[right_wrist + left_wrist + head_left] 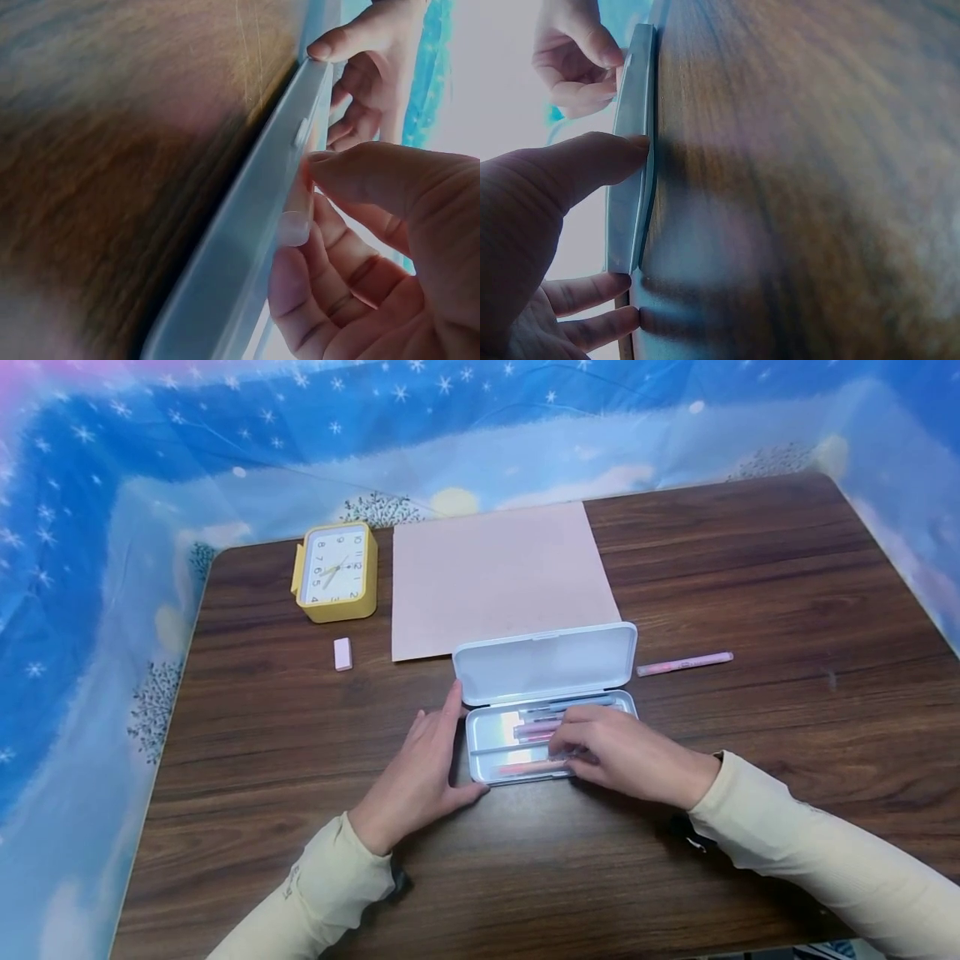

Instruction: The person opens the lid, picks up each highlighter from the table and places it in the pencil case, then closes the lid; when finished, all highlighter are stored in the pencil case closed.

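A white pencil case lies with its lid raised. My left hand rests at its left end, thumb pressed against the front side and fingers extended along the short end toward the lid. Over the right half of the case, my right hand pinches an orange pen lying in the front compartment. In the right wrist view this pen shows a translucent end between thumb and fingers. Behind the divider lie a purple-pink pen and a blue-grey pen, partly covered by my right hand.
A pink pen lies on the wooden table right of the lid. Behind the case is a pale pink sheet. A yellow alarm clock and a small pink-white eraser stand at the left.
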`<state>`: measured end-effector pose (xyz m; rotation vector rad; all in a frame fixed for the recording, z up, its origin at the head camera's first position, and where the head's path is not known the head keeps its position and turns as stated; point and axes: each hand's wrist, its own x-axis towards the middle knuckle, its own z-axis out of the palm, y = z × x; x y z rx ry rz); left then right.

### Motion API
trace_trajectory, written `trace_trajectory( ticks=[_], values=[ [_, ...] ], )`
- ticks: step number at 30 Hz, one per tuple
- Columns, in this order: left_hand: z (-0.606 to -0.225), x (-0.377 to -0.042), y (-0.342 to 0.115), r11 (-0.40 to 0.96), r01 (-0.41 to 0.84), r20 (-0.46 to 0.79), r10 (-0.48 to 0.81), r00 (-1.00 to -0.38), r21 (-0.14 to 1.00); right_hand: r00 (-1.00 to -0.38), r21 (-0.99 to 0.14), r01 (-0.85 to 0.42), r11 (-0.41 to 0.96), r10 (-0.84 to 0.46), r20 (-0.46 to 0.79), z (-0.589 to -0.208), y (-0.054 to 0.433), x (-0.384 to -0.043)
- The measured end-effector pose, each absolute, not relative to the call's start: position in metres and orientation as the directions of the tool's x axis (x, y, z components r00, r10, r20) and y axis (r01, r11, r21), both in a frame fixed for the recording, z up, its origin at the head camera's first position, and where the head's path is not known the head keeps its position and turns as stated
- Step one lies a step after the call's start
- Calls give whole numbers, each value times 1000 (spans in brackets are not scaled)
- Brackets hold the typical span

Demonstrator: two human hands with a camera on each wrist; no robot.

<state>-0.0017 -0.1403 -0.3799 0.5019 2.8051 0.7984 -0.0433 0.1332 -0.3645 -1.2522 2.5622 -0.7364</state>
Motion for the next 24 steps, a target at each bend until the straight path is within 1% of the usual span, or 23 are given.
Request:
trace_trajectory(
  ticks=[6,9,12,14,17,21,24],
  values=[
    [-380,-2,-141,797,256,-96,363,-927,548,-584,-521,-704,483,-811,38,-368,128,-45],
    [-381,-1,-140,794,248,-105,363,-926,555,-584,-513,-709,484,-811,41,-367,127,-45],
    [-381,0,-139,796,244,-111,362,-926,554,-599,-539,-687,488,-800,39,-364,134,-48],
    [-381,-1,-139,795,252,-101,363,-926,551,-618,-565,-668,485,-784,58,-361,143,-52],
    [-380,-2,-139,795,267,-87,370,-925,545,-674,-578,-642,503,-730,113,-352,168,-60],
    [-379,-3,-139,798,273,-84,373,-924,537,-769,-543,-593,595,-618,163,-336,204,-70],
    [-380,-4,-140,800,261,-98,368,-925,541,-818,-510,-551,660,-550,172,-326,228,-80]
  ],
)
